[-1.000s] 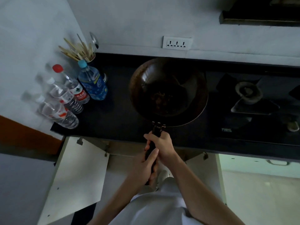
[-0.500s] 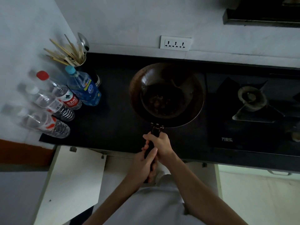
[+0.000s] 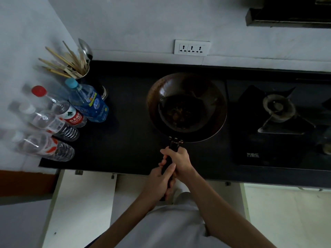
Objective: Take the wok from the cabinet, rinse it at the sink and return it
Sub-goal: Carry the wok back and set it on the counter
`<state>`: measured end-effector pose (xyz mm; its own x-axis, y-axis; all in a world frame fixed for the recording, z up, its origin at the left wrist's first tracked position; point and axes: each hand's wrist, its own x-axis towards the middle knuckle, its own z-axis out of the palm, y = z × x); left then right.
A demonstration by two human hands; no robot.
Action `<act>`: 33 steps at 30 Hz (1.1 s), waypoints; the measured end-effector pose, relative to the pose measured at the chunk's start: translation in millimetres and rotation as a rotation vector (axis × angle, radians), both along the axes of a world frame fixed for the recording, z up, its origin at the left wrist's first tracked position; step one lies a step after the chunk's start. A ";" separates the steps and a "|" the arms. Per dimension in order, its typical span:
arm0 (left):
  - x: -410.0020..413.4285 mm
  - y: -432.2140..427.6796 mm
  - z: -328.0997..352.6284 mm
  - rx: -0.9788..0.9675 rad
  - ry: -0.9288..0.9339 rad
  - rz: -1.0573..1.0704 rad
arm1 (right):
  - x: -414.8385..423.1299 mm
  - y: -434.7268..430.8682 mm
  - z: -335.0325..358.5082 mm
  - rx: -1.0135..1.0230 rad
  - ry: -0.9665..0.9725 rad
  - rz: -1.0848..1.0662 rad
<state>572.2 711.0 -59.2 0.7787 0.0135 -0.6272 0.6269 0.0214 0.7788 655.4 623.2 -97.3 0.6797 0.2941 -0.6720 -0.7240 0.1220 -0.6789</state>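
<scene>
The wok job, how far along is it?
Early, it seems. The wok is already out: the cabinet door below hangs open. Right now the left hand and right hand both grip its handle, holding it over the counter beside the stove. Dark residue shows inside, so it looks unrinsed. No sink is in view; rinsing and returning remain.

Bare counter (image 3: 129,140) lies between the bottles (image 3: 86,104) and wok (image 3: 186,108); the burner (image 3: 277,108) crowds the right.

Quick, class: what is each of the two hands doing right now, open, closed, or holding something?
Left hand: closed around the lower part of the wok handle.
Right hand: closed around the same handle, nearer the pan.
</scene>
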 end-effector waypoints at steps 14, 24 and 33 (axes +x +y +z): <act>8.3 13.4 -4.9 -0.071 0.083 -0.020 | 6.5 7.4 -1.9 -0.035 0.041 -0.006; 8.5 18.3 -7.4 -0.247 0.164 0.027 | 7.2 10.5 9.0 -0.005 0.205 -0.062; 8.4 36.3 -16.9 0.178 0.031 -0.173 | 17.1 -0.6 20.9 -0.380 0.238 0.143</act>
<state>580.7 747.3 -76.1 0.7597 -0.0058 -0.6503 0.6327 -0.2243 0.7412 672.5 622.5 -76.4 0.4641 0.0763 -0.8825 -0.8565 -0.2156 -0.4690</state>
